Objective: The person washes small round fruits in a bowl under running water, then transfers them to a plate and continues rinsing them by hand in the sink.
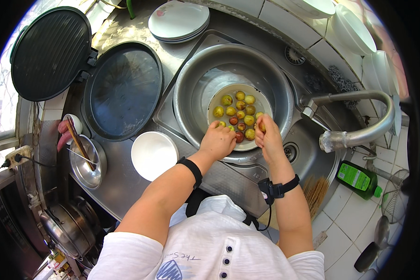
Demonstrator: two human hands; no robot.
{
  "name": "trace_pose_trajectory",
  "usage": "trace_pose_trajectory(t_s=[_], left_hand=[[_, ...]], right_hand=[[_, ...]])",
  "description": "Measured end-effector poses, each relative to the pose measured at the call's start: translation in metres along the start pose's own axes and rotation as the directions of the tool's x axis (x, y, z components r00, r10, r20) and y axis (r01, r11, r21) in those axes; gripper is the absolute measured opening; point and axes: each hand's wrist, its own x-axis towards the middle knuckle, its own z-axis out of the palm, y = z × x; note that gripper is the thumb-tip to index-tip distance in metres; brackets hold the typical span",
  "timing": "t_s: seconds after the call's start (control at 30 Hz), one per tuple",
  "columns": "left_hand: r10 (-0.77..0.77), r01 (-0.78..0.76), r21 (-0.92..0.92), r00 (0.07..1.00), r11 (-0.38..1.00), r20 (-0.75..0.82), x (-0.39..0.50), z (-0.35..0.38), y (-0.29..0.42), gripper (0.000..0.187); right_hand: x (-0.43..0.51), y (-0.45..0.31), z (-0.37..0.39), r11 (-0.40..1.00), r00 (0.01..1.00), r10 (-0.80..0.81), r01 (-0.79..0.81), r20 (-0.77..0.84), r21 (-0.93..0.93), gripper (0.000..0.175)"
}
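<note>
A shallow cream bowl (212, 130) sits inside a large stainless steel basin (196, 80), holding several round yellow-green and reddish fruits (240, 105) that look like plums or jujubes. My right hand (270, 140) is at the bowl's right side, its fingers closed around one yellowish fruit (262, 127). Over the near left rim of the bowl, my left hand (217, 141) bends its fingers down beside a green fruit (231, 128). Its palm is hidden, so I cannot tell whether it grips anything.
A white bowl (154, 156) stands left of the basin, near an open electric griddle (124, 91) and a metal bowl with chopsticks (87, 162). Stacked plates (178, 19) are at the back. On the right are a curved faucet (371, 96), sink drain (291, 152) and green bottle (358, 180).
</note>
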Motion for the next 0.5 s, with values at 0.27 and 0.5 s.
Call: trace_pose_trajectory(t_s=[0.27,0.5], left_hand=[[0.004,-0.004,0.003,1.0,1.0,0.03,0.0,0.0,-0.001,0.015],[0.008,-0.008,0.01,1.0,1.0,0.025,0.0,0.0,-0.001,0.015]], right_hand=[[0.029,0.023,-0.02,0.441,0.909,-0.416,0.19,-0.012,-0.877,0.02],[0.071,0.022,-0.006,-0.008,0.834,-0.495,0.276,0.243,-0.961,0.026]])
